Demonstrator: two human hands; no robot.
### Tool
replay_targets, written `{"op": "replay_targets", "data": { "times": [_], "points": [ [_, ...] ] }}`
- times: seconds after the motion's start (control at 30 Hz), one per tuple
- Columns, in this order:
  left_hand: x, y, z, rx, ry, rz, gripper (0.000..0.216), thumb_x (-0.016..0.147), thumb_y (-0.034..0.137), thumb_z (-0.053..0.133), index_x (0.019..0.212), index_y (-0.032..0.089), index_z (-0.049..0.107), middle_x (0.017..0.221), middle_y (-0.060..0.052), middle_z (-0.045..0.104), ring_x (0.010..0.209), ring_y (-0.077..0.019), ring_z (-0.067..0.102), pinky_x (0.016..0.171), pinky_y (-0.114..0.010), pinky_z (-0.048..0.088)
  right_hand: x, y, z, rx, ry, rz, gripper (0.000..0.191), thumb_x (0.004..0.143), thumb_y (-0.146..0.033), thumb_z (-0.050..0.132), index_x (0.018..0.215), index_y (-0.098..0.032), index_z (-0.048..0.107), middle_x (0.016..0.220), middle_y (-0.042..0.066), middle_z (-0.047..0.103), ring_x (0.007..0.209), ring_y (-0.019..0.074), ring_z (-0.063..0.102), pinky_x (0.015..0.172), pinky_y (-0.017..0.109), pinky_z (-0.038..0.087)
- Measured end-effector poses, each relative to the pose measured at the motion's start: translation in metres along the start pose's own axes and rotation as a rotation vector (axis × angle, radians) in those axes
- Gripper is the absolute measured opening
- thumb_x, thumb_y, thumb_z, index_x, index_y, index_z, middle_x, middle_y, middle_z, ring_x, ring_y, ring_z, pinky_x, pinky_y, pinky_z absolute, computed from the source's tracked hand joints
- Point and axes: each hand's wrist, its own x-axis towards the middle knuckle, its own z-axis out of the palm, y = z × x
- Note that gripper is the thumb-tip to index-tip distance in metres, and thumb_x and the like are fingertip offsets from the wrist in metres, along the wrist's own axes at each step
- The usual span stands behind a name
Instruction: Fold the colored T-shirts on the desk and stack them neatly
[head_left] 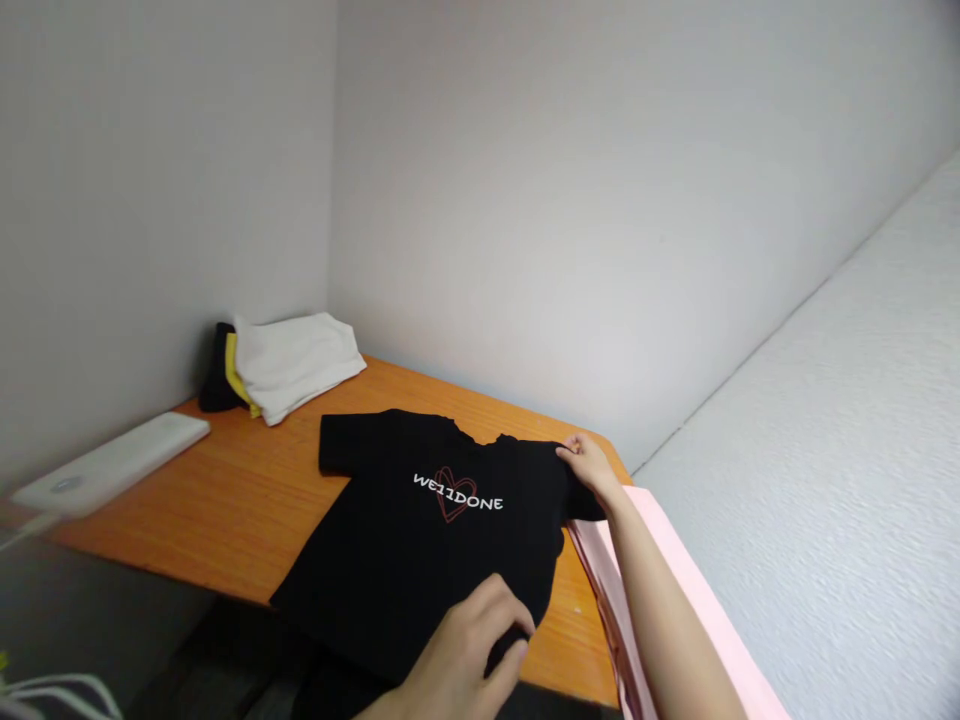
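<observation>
A black T-shirt [420,530] with white "WE11DONE" lettering and a red heart lies spread face up on an orange wooden table [225,500]. My left hand [469,645] pinches the shirt's lower right hem near the table's front edge. My right hand [589,465] grips the shirt's right shoulder and sleeve at the table's far right corner. The shirt's bottom edge hangs slightly over the front of the table.
Folded clothes, white [296,362] over yellow and black, are stacked in the back left corner. A flat white device [112,462] lies at the left edge. Pink fabric [675,590] lies at the right under my forearm. Walls close off the back and left.
</observation>
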Motion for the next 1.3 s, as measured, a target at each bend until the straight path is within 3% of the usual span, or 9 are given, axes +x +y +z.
{"op": "replay_targets", "data": {
  "times": [0.17,0.3,0.4,0.5,0.63,0.8,0.97,1.13,1.3],
  "points": [
    [-0.012,0.009,-0.043,-0.097,0.247,-0.208,0.002,0.092,0.022,0.052,0.091,0.023,0.053,0.087,-0.001,0.055,0.073,-0.0130,0.053,0.062,-0.022,0.044,0.034,-0.063,-0.005,0.132,-0.006,-0.031,0.027,0.083,-0.029,0.057,0.106,-0.014,0.056,0.074,0.002,0.063,0.062,0.0149,0.058,0.058,0.026,0.042],
    [-0.039,-0.012,-0.079,0.038,0.398,-0.372,0.011,0.094,0.035,0.051,0.092,0.025,0.051,0.083,0.000,0.057,0.071,-0.0148,0.056,0.059,-0.024,0.044,0.061,-0.140,0.046,0.120,-0.064,-0.113,0.027,0.081,-0.026,0.064,0.105,-0.014,0.059,0.081,0.003,0.064,0.071,0.0145,0.058,0.066,0.026,0.045],
    [-0.062,-0.035,-0.098,0.260,0.390,-0.491,0.011,0.093,0.035,0.048,0.092,0.024,0.052,0.083,-0.001,0.060,0.075,-0.0186,0.060,0.064,-0.028,0.046,0.061,-0.186,0.103,0.084,-0.154,-0.186,0.026,0.078,-0.020,0.069,0.102,-0.014,0.061,0.091,0.006,0.066,0.083,0.0158,0.060,0.076,0.028,0.045],
    [-0.085,-0.052,-0.106,0.458,0.330,-0.519,0.012,0.092,0.033,0.048,0.088,0.023,0.053,0.087,-0.004,0.063,0.084,-0.0228,0.063,0.076,-0.035,0.048,0.047,-0.209,0.150,0.046,-0.258,-0.254,0.030,0.075,-0.017,0.073,0.102,-0.012,0.063,0.098,0.008,0.067,0.090,0.0171,0.062,0.081,0.028,0.045],
    [-0.098,-0.064,-0.115,0.546,0.284,-0.501,0.026,0.096,0.044,0.045,0.085,0.023,0.055,0.090,-0.006,0.063,0.089,-0.0247,0.062,0.082,-0.039,0.047,0.036,-0.210,0.167,-0.001,-0.308,-0.312,0.036,0.079,-0.019,0.071,0.113,-0.015,0.062,0.102,0.007,0.069,0.095,0.0175,0.063,0.085,0.027,0.045],
    [-0.064,-0.085,-0.153,0.672,0.305,-0.504,0.032,0.100,0.043,0.037,0.095,0.019,0.058,0.098,-0.009,0.066,0.098,-0.0261,0.063,0.090,-0.039,0.046,0.031,-0.184,0.139,-0.082,-0.242,-0.270,0.041,0.087,-0.037,0.065,0.121,-0.015,0.059,0.115,0.014,0.066,0.110,0.0250,0.060,0.093,0.035,0.044],
    [-0.002,-0.129,-0.191,0.848,0.220,-0.565,0.034,0.099,0.031,0.040,0.118,0.008,0.058,0.116,-0.018,0.066,0.108,-0.0277,0.062,0.095,-0.037,0.045,0.018,-0.159,0.123,-0.116,-0.349,-0.194,0.030,0.075,-0.038,0.078,0.093,-0.017,0.066,0.103,0.014,0.070,0.106,0.0304,0.063,0.092,0.039,0.047],
    [0.049,-0.165,-0.217,0.908,0.219,-0.663,0.042,0.100,0.033,0.039,0.115,0.001,0.061,0.112,-0.026,0.067,0.107,-0.0336,0.064,0.093,-0.043,0.046,0.014,-0.189,0.124,0.031,-0.492,-0.204,0.012,0.088,-0.026,0.064,0.084,-0.015,0.063,0.085,0.012,0.071,0.084,0.0232,0.070,0.075,0.033,0.054],
    [0.069,-0.187,-0.237,0.940,0.256,-0.769,0.042,0.100,0.046,0.044,0.109,0.010,0.064,0.108,-0.012,0.069,0.103,-0.0226,0.065,0.096,-0.044,0.048,0.001,-0.227,0.124,0.275,-0.531,-0.338,0.031,0.104,-0.038,0.036,0.120,-0.020,0.054,0.093,0.006,0.073,0.078,0.0125,0.071,0.070,0.024,0.056]
  ]
}}
